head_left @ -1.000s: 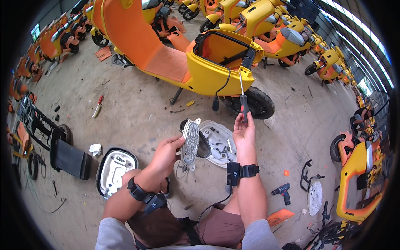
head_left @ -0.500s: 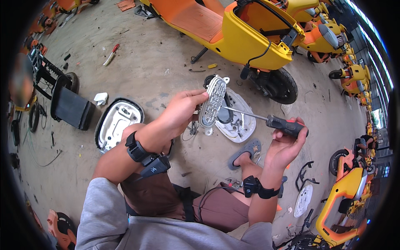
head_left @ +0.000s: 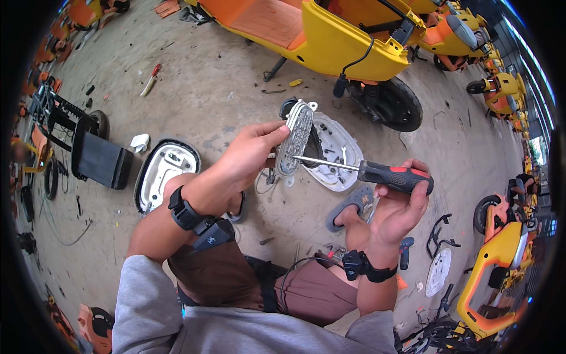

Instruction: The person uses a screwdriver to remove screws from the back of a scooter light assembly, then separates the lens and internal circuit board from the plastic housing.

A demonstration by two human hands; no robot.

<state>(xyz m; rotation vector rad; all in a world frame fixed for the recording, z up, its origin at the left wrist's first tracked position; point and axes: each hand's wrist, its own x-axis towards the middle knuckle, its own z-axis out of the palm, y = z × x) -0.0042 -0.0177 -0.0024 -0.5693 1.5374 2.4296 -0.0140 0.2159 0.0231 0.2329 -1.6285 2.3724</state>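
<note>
My left hand (head_left: 259,147) grips the upper left edge of an oval scooter lamp (head_left: 298,137) with a clear, patterned lens and a pale rim, thumb in front. In my right hand (head_left: 404,203) is a screwdriver (head_left: 392,176) with a black and red handle, the fingers wrapped round it. Its metal shaft points left, and the tip meets the lower part of the lens in this view; whether it presses there I cannot tell. Behind the lamp, on the ground, lies a white shell (head_left: 339,154) holding small parts and a wrench.
Another white shell with a black rim (head_left: 168,171) lies to the left, near a black box-like part (head_left: 101,160). A yellow scooter (head_left: 348,44) stands ahead. Toward the far left lies a red-handled tool (head_left: 151,79). A cordless drill (head_left: 405,252) rests beside my right forearm.
The screwdriver has shifted left and its tip has come down to the lower part of the lamp. The lamp has moved slightly left with my left hand, and the view has shifted a little.
</note>
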